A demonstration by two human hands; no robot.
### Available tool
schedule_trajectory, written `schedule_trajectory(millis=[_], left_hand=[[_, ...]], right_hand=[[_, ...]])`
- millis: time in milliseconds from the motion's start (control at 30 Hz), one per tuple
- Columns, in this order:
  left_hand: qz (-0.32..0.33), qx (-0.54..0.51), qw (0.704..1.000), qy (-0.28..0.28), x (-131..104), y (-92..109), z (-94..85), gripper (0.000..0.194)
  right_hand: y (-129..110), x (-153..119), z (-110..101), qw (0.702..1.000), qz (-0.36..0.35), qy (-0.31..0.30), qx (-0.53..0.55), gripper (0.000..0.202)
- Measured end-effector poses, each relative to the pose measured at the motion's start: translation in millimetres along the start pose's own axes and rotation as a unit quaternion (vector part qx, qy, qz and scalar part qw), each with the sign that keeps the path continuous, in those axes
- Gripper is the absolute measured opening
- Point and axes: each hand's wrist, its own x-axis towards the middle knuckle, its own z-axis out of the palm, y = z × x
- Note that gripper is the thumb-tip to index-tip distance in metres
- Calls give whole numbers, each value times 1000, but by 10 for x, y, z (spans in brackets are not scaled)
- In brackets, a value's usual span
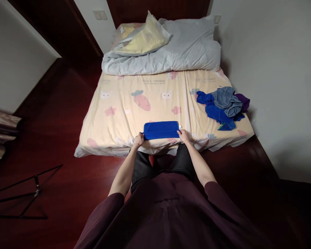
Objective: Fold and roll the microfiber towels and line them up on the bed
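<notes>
A blue cloth (161,130), folded into a flat rectangle, lies near the front edge of the bed. My left hand (139,140) pinches its near left corner. At the near right corner, my right hand (183,135) grips the cloth between thumb and fingers. A small white tag (180,127) sticks out by the cloth's right side. Farther right on the bed is a loose heap of crumpled cloths, with a grey-blue cloth (227,101) on top, blue cloth (214,111) under it and a purple cloth (243,102) at the right.
The bed sheet (124,114) is pale with carrot prints. A grey quilt (191,52) and a yellow pillow (147,37) lie at the headboard. Black stand legs (20,197) are on the floor at left. A wall (282,86) borders the right side; a curtain (2,131) hangs left.
</notes>
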Motion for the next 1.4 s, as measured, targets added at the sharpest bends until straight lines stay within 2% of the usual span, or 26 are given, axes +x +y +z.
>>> schedule_trajectory(millis=[100,167,267,333,433,500,633,767,900,1100,1400], left_hand=[[-5,8,1000,0,-21,30,-13,34],[7,7,1000,14,-79,42,-38,36],[63,16,995,79,-254,46,-90,41],[128,33,986,103,-402,61,-110,44],[226,66,970,58,-567,142,-74,51],[260,89,961,20,-591,223,-2,57],[254,102,962,-10,-452,344,144,69],[221,109,969,-4,-259,397,171,70],[212,110,971,2,-164,469,119,62],[185,114,976,-4,-121,565,-8,50],[168,154,974,-1,-136,525,-167,42]], right_hand=[[-45,-20,-39,1000,0,-4,17,27],[-72,-71,-90,1000,-16,14,22,31],[-86,-207,-193,992,-106,65,16,41],[-83,-313,-248,979,-193,70,7,42],[-89,-437,-251,955,-295,11,-17,45],[-105,-470,-188,946,-320,-33,-46,49],[-167,-397,-3,951,-290,-53,-94,60],[-270,-215,100,962,-244,-44,-112,66],[-370,-50,93,970,-216,-40,-109,64],[-402,57,13,990,-119,-35,-67,62],[-274,1,-92,991,-129,-16,-34,53]])
